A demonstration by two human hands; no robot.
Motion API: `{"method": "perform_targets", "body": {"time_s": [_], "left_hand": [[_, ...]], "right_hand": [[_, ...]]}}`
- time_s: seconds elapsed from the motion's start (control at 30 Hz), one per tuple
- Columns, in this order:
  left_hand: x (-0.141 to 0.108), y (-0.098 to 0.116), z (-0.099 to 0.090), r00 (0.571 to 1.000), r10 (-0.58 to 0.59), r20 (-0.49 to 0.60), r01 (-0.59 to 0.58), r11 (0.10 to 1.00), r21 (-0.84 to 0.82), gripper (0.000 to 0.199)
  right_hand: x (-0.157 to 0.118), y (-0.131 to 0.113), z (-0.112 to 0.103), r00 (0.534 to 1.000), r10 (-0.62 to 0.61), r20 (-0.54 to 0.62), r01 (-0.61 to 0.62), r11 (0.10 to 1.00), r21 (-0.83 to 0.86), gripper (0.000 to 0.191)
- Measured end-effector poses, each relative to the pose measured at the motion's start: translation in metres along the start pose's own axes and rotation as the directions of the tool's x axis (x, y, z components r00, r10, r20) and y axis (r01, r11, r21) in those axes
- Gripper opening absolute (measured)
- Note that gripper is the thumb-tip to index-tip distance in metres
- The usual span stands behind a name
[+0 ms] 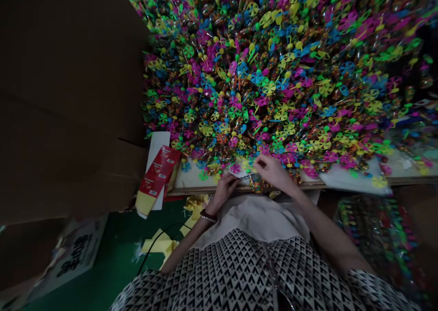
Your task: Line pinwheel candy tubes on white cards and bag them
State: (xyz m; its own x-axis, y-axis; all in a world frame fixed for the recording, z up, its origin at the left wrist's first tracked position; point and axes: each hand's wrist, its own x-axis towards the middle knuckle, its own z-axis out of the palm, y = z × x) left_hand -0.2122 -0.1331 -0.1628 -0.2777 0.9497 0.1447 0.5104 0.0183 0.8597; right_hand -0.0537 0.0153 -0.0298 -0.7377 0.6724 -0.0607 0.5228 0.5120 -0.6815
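My left hand (226,187) is closed at the table's front edge, its fingertips pinching one end of a thin dark twisted strand (243,177). Just right of it, my right hand (273,173) is curled with thumb and fingers together; whatever it may grip is too small or blurred to name. Between the two hands, below the right fingers, lies a clear tube of small coloured balls (255,184). Directly beyond the hands spreads a large pile of similar candy-filled tubes with plastic fan tops (239,112) in pink, yellow, green and blue.
A big cardboard box (71,96) walls off the left side. Red printed card sheets (159,176) lean at the table's left corner. Yellow paper scraps (160,243) lie on the green floor (119,256). At lower right stands a clear bag of colourful items (379,238).
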Motion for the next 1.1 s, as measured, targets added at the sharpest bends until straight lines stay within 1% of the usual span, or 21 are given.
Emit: {"method": "perform_targets", "body": {"time_s": [0.03, 0.1, 0.17, 0.23, 0.3, 0.4, 0.5, 0.57, 0.63, 0.73, 0.8, 0.83, 0.9, 0.97, 1.03, 1.1], "left_hand": [[-0.001, -0.002, 0.001, 1.000, 0.005, 0.002, -0.005, 1.000, -0.007, 0.018], [-0.002, -0.004, 0.002, 1.000, 0.019, 0.002, -0.019, 1.000, -0.021, 0.017], [-0.004, -0.006, 0.002, 0.999, 0.032, -0.003, -0.032, 0.999, -0.025, 0.016], [-0.005, -0.006, 0.002, 0.999, 0.043, -0.005, -0.043, 0.999, -0.018, 0.017], [-0.007, -0.006, 0.003, 0.998, 0.058, -0.004, -0.058, 0.998, -0.015, 0.018], [-0.008, -0.005, 0.004, 0.998, 0.060, -0.009, -0.060, 0.998, -0.018, 0.018], [-0.006, -0.006, 0.004, 1.000, 0.020, -0.021, -0.021, 0.999, -0.032, 0.017], [-0.005, -0.005, 0.003, 1.000, -0.003, -0.012, 0.003, 0.999, -0.045, 0.015], [-0.003, -0.004, 0.001, 1.000, -0.014, 0.001, 0.014, 0.998, -0.053, 0.014], [-0.003, -0.002, -0.002, 1.000, -0.027, 0.012, 0.028, 0.998, -0.050, 0.014], [-0.003, -0.002, -0.003, 0.999, -0.036, 0.016, 0.037, 0.998, -0.046, 0.014], [-0.003, -0.001, -0.004, 0.999, -0.039, 0.017, 0.040, 0.998, -0.045, 0.014], [-0.003, -0.001, -0.004, 0.999, -0.035, 0.014, 0.036, 0.998, -0.050, 0.014], [-0.003, -0.001, -0.004, 1.000, -0.018, 0.012, 0.018, 0.998, -0.062, 0.013], [-0.003, -0.002, -0.005, 1.000, 0.002, 0.018, 0.000, 0.997, -0.076, 0.012], [-0.003, -0.002, -0.007, 1.000, 0.008, 0.024, -0.006, 0.996, -0.085, 0.012]], "right_hand": [[0.008, -0.007, 0.021, 0.998, 0.018, 0.058, -0.017, 1.000, -0.014, 0.015], [0.020, -0.010, 0.055, 0.992, 0.049, 0.117, -0.035, 0.993, -0.115, 0.017], [0.025, -0.005, 0.077, 0.991, 0.054, 0.122, -0.022, 0.968, -0.251, 0.019], [0.025, 0.001, 0.089, 0.993, 0.039, 0.107, 0.003, 0.932, -0.362, 0.022], [0.024, 0.004, 0.095, 0.995, 0.027, 0.094, 0.016, 0.903, -0.429, 0.023], [0.020, 0.003, 0.104, 0.998, 0.008, 0.059, 0.021, 0.875, -0.484, 0.026], [0.016, -0.003, 0.108, 0.999, -0.038, 0.004, 0.034, 0.851, -0.524, 0.032], [0.015, -0.008, 0.102, 0.996, -0.075, -0.045, 0.040, 0.846, -0.531, 0.034], [0.021, -0.012, 0.087, 0.985, -0.126, -0.119, 0.048, 0.861, -0.507, 0.034], [0.045, -0.012, 0.055, 0.940, -0.203, -0.274, 0.065, 0.896, -0.440, 0.028], [0.068, -0.008, 0.038, 0.910, -0.249, -0.333, 0.084, 0.895, -0.439, 0.029], [0.081, -0.004, 0.032, 0.904, -0.277, -0.326, 0.103, 0.880, -0.463, 0.030], [0.103, 0.004, 0.025, 0.904, -0.349, -0.248, 0.176, 0.831, -0.528, 0.030], [0.118, 0.009, 0.020, 0.891, -0.417, -0.180, 0.259, 0.793, -0.552, 0.027], [0.124, 0.009, 0.010, 0.858, -0.471, -0.204, 0.318, 0.800, -0.509, 0.025], [0.119, 0.003, -0.006, 0.821, -0.496, -0.284, 0.365, 0.838, -0.406, 0.023]]}}
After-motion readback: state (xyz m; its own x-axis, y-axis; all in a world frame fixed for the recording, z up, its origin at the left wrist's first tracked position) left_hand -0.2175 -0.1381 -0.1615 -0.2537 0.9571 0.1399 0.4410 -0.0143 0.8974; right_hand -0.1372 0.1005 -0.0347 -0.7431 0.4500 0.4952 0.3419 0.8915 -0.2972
